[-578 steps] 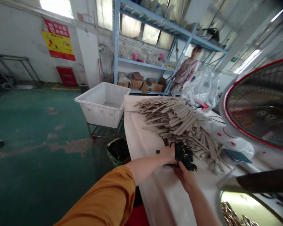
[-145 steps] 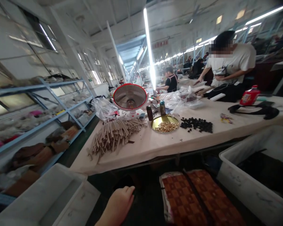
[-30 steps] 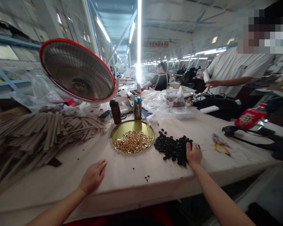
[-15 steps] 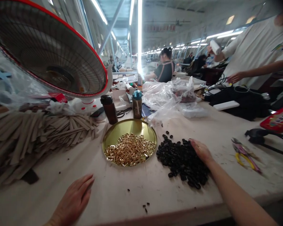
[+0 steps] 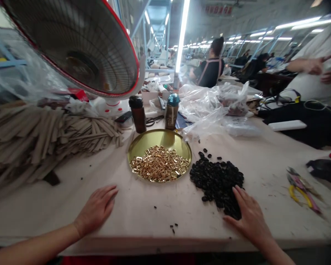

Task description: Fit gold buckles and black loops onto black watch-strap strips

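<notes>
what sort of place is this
Most likely a factory workshop: a big heap of greyish strips and a pile of small black pieces lie loose on one worktable, and tube lights stretch far back through the hall.

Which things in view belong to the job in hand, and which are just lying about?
Likely part of the work:
Black pieces, heaped by the right hand
Gold-coloured pieces in the round tray
Perhaps the grey strips, beyond the left hand

Seemingly just lying about:
Pliers
Brown bottle
Blue-lidded bottle
Clear plastic bags
Fan
</notes>
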A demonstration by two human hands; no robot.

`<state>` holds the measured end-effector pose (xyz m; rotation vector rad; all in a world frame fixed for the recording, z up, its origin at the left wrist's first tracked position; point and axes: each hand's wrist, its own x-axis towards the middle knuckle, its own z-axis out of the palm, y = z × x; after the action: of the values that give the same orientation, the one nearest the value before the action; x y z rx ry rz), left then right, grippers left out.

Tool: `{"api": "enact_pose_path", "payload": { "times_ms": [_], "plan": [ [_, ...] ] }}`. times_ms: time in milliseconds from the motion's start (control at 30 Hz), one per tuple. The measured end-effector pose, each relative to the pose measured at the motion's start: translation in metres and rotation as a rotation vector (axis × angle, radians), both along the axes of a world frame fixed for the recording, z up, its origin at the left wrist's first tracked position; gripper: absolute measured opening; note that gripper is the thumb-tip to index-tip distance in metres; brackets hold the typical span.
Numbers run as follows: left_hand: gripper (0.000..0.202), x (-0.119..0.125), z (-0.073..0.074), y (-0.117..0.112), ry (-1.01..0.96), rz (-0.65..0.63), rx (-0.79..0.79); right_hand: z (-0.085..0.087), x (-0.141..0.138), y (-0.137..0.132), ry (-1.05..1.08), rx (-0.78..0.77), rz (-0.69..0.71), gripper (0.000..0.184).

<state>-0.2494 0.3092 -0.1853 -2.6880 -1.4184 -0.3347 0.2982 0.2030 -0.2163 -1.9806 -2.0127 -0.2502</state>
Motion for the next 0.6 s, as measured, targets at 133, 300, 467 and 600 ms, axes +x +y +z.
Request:
{"api": "enact_pose_path", "payload": {
  "times_ms": [133,300,467,600],
  "plan": [
    [0.033,0.002,0.006,-0.007,-0.038,0.033,-0.057,0.002,-0.031,0.028,-0.044,0.014,-0.089,0.092],
    [0.033,0.001,0.011,-0.021,-0.120,0.050,-0.088,0.008,-0.060,0.034,-0.039,0.129,-0.119,0.094],
    [0.032,0.000,0.013,-0.029,-0.225,0.062,-0.125,0.009,-0.102,0.031,-0.085,0.108,0.010,0.085],
    [0.031,-0.005,0.015,-0.039,-0.218,0.111,-0.107,0.006,-0.117,0.040,-0.060,0.179,-0.093,0.078]
  ]
}}
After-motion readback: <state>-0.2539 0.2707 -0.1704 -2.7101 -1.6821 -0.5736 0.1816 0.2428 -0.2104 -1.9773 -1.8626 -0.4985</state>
